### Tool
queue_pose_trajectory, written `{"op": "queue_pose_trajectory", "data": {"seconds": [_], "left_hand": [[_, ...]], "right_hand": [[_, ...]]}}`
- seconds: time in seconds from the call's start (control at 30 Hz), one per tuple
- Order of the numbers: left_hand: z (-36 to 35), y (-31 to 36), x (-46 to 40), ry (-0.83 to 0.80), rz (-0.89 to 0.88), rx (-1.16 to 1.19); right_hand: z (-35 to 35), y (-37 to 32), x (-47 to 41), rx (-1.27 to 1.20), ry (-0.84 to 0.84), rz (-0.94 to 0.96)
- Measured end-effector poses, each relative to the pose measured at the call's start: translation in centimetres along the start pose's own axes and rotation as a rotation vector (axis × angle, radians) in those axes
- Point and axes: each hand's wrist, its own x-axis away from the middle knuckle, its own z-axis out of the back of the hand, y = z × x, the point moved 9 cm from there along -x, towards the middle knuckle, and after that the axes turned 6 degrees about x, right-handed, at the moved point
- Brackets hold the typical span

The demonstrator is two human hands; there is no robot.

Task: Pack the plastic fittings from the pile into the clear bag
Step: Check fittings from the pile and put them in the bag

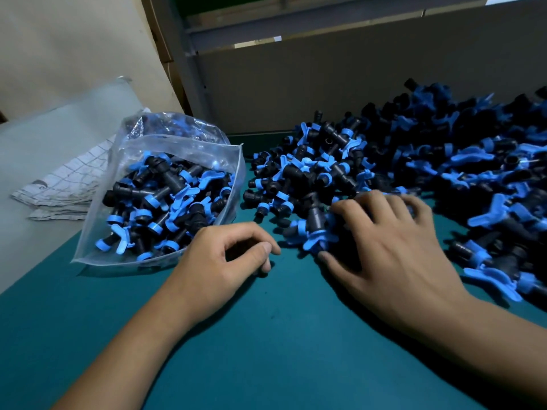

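Observation:
A big pile of black and blue plastic fittings (429, 161) covers the right half of the green table (266, 335). A clear bag (189, 146) lies open at the left, its mouth toward the pile, holding several fittings. My right hand (393, 247) lies palm down on the pile's near edge, fingers curled round a cluster of fittings (316, 232). My left hand (225, 261) rests on the table just right of the bag's near corner, fingers loosely curled, holding nothing.
A folded checked cloth (68, 184) lies left of the bag on a grey sheet (44, 137). A grey board (325, 84) stands along the back of the table behind the pile.

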Motion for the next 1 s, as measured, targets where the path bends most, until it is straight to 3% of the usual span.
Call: {"op": "queue_pose_trajectory", "data": {"seconds": [0.13,0.23,0.5,0.77,0.87,1.0], "left_hand": [[-0.2,0.2,-0.2,-0.026,-0.006,-0.009],[-0.5,0.2,-0.3,-0.053,-0.004,-0.007],[-1.0,0.1,-0.4,-0.032,0.019,-0.058],[-0.6,0.5,-0.3,0.002,0.017,0.019],[0.0,1.3,-0.1,0.054,-0.023,0.022],[-1.1,3.1,-0.1,0.024,-0.091,0.196]], "right_hand": [[1.4,-1.7,0.5,-0.244,0.181,0.213],[1.8,-1.6,0.6,-0.411,0.230,0.249],[1.3,-0.5,0.3,-0.573,0.217,0.134],[2.2,1.9,0.3,-0.764,0.365,-0.002],[1.4,2.1,0.3,-0.989,0.299,-0.045],[0.2,-1.2,1.0,-1.507,0.146,-0.003]]}}
